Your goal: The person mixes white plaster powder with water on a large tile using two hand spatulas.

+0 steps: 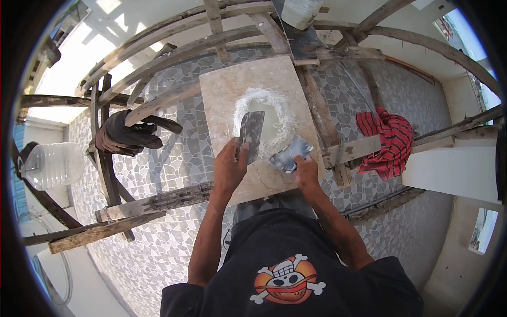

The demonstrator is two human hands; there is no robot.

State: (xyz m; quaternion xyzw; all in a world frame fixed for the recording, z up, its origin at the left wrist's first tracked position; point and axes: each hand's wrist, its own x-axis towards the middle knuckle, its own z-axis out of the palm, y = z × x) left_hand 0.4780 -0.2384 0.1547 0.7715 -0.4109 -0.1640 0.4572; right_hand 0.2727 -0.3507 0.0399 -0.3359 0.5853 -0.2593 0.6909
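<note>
My left hand [231,166] is closed around a flat rectangular plastering trowel [252,134], its grey blade tilted up over the board. In my right hand [306,171] is a wide metal putty knife [289,155], smeared with white, low over the board's right side. A ring of white powder [288,124] lies on the beige marbled board [219,100], with pale wet liquid [271,127] pooled inside it. The trowel blade hides the ring's left part. Both tools' handles are mostly covered by my fingers.
Wooden scaffold beams [179,201] surround the board. Dark cloth [127,132] hangs on the left, a red-and-black striped cloth [388,142] on the right. A white bucket [301,13] stands on a plank at the top. A clear plastic jug [53,165] is at far left. Stone-patterned tiled floor [174,253] lies below.
</note>
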